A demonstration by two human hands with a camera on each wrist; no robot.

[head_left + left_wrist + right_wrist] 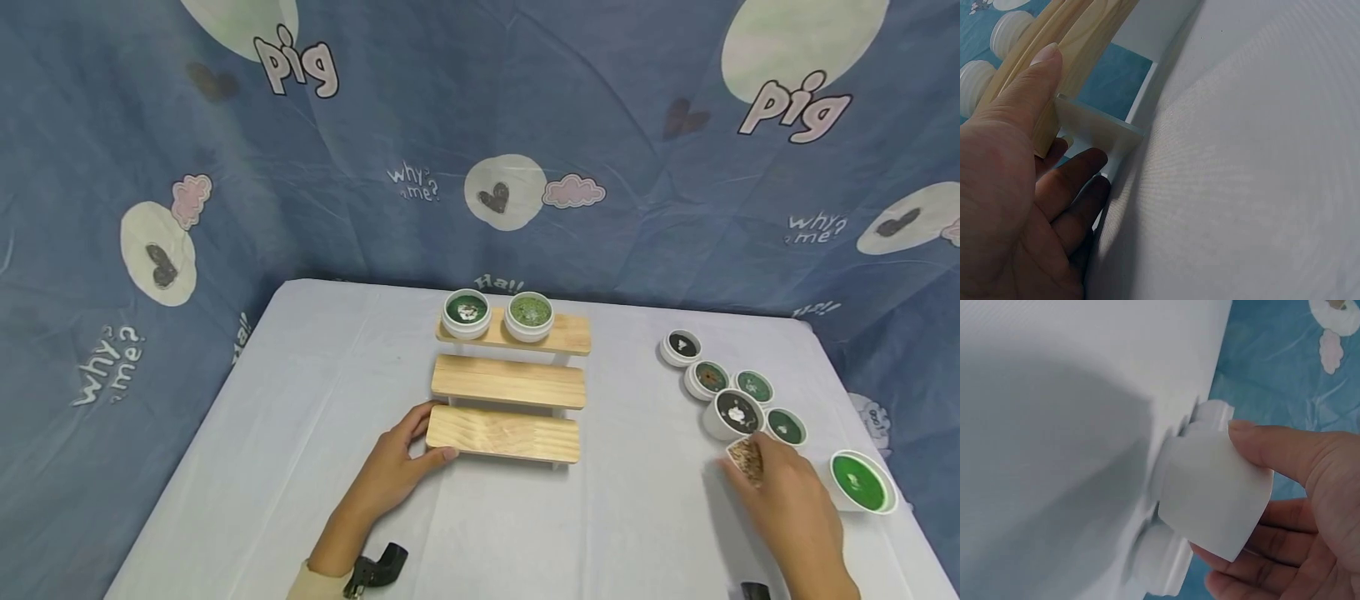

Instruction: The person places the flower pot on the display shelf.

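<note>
A three-tier display stand (504, 433) with wooden boards on pale supports stands mid-table. My left hand (401, 462) grips the left end of its lowest board, thumb along the front edge; in the left wrist view the thumb lies on the wood and the fingers curl beneath, beside the support. At the right, my right hand (795, 500) pinches a small white pot (1216, 494) between thumb and fingers. Brown, grainy contents (746, 460) show at its top. Just beyond it stands a white pot with a dark top (737, 414), overlapped by the held one in the right wrist view.
Two white pots with green tops, one darker (467, 309) and one lighter (530, 311), sit on the top board. Several smaller pots (708, 378) cluster at the right. Near the right table edge is a bright green-topped pot (860, 482). A blue printed cloth (420, 108) hangs behind the table.
</note>
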